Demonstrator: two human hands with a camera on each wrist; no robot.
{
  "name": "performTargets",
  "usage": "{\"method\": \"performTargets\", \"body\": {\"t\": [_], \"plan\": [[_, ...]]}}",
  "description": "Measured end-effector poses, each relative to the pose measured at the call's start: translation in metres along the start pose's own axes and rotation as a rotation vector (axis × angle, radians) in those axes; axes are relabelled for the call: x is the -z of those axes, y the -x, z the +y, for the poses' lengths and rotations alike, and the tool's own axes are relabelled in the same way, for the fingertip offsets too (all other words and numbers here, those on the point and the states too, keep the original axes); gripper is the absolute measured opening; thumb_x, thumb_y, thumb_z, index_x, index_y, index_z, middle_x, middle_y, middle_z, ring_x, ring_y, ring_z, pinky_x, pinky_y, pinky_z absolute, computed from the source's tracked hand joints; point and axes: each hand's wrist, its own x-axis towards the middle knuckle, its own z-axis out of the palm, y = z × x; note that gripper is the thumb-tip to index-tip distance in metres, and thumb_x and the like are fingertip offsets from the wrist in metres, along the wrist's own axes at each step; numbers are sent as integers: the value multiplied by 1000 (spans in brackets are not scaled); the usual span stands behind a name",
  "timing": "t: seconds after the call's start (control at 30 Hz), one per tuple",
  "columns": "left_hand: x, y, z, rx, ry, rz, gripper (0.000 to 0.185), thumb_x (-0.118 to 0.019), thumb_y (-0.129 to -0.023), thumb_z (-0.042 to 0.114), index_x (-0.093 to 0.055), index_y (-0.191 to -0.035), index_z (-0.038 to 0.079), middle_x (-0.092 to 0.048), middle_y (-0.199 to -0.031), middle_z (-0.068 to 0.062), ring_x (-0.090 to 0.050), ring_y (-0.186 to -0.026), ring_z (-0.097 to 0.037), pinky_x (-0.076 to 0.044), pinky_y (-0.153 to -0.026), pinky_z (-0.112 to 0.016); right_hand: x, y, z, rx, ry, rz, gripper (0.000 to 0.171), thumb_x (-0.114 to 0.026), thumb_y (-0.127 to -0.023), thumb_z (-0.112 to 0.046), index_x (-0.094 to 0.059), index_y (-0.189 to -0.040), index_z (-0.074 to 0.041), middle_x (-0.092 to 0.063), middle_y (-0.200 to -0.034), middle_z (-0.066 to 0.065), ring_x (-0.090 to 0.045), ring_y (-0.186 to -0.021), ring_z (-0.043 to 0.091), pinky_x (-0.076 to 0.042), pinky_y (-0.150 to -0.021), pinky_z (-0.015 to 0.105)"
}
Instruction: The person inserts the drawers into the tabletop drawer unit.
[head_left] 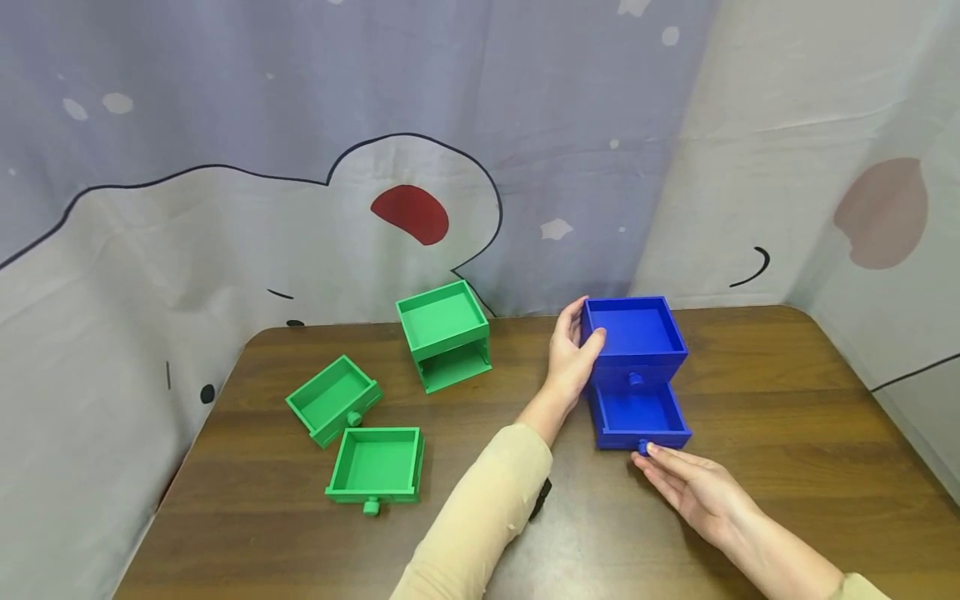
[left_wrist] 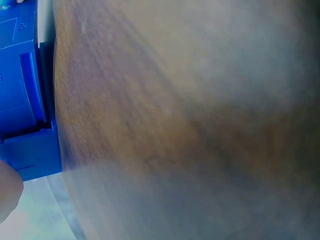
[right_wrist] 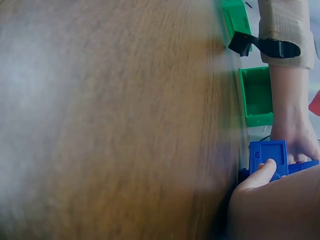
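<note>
Blue plastic drawer cabinet (head_left: 636,337) stands right of centre on the wooden table (head_left: 787,433), its lower drawer (head_left: 639,417) pulled out toward 6 o'clock. The left hand (head_left: 572,357) grips the cabinet's left wall, thumb hooked over the rim. The right hand (head_left: 693,485) lies with fingers straight and together, fingertips touching the drawer's knob (head_left: 643,447). At 9 o'clock sit a green cabinet (head_left: 445,333) and two loose green drawers (head_left: 377,465).
</note>
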Motion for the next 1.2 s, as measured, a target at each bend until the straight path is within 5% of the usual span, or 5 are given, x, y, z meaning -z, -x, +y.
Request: {"method": "performTargets", "body": {"t": [1.2], "plan": [[0,0,0,15,-30,4,61,-61,-95,-3,-47,-154,-1,-49,-160,-22,-46,-152,-33,-33,-132,-42,-10,-16,-9,26,16,91,33,-53,-109,0,-77,-90,-12,-82,-93,0,-79,-92,8,-63,-91,19]]}}
